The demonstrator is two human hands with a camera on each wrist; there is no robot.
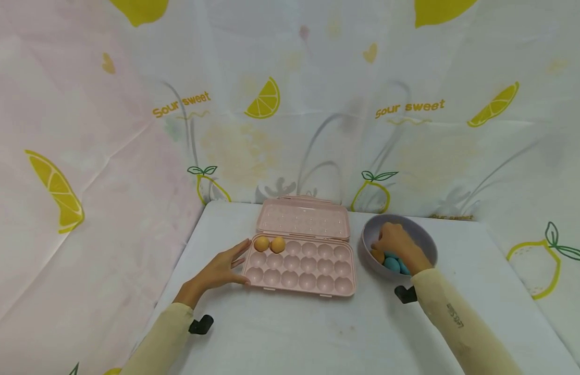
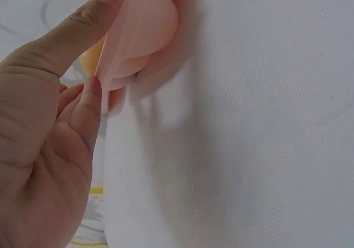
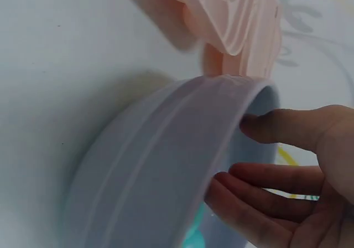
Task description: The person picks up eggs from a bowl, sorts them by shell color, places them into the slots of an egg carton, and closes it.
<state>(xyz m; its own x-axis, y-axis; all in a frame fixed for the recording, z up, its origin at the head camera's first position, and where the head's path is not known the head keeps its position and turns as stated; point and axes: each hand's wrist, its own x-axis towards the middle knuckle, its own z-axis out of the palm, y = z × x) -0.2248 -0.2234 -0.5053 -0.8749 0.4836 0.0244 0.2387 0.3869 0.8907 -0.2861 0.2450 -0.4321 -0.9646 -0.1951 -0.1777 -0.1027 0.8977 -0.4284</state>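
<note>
A pink egg tray point(image 1: 299, 264) lies with its lid point(image 1: 304, 219) folded back behind it. Two orange-yellow eggs point(image 1: 269, 244) sit in the first two cups of its back row. My left hand point(image 1: 220, 269) spans the tray's left end, straight thumb and fingers against the edge; the left wrist view shows the fingertips touching the rim. Over at the right, my right hand point(image 1: 396, 240) reaches down into a grey-purple bowl point(image 1: 428, 242). Its fingers point(image 3: 271, 170) are spread at the rim with nothing seen between them. Several blue eggs point(image 1: 392, 264) and an orange egg point(image 1: 378, 255) lie in the bowl.
Under everything is a table with a white cover point(image 1: 290, 333). A lemon-print cloth point(image 1: 308, 104) hangs behind and along the sides. The bowl stands just right of the tray. Each wrist carries a small black mount point(image 1: 201, 324).
</note>
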